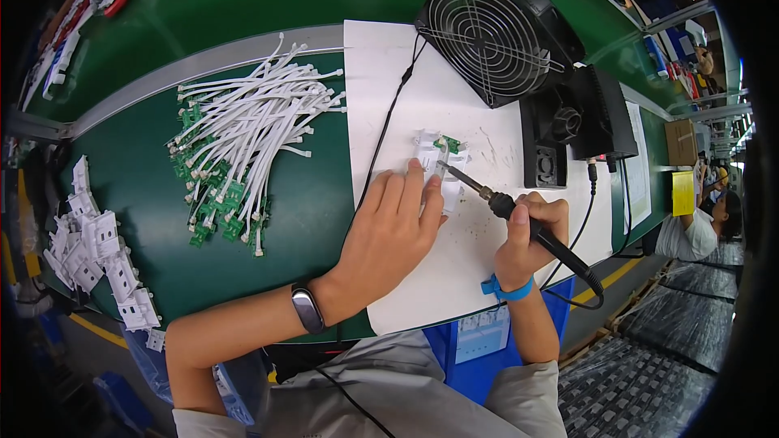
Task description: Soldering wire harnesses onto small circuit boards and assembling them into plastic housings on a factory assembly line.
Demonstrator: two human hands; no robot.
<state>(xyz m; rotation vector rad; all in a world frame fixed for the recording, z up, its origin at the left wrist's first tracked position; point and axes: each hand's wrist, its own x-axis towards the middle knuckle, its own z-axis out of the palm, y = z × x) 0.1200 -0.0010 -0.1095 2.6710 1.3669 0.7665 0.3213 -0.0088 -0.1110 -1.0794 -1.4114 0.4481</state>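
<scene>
1. Our left hand (393, 219) lies palm down near the centre of the frame, fingers extended and slightly parted, fingertips resting on the white plastic piece (426, 148).
2. Our right hand (531, 239), right of centre, is closed around the soldering iron (503, 205), whose tip reaches the white plastic piece; we cannot tell whether it touches.
3. The white plastic piece sits just above centre on the white sheet (479, 276), with a small green board (446, 143) at its upper end.
4. To do this well, we would press the piece flat, hold the iron like a pen and bring the tip in at a slant. Our left fingertips look near the heat, so we should leave them room; lingering could melt the plastic too far.
5. Among containers, the blue bin (560, 308) at lower centre hides its contents from us, and so does the cardboard box (680, 143) at the right. The cabled boards (260, 122), upper left, lie loose on the table.
</scene>
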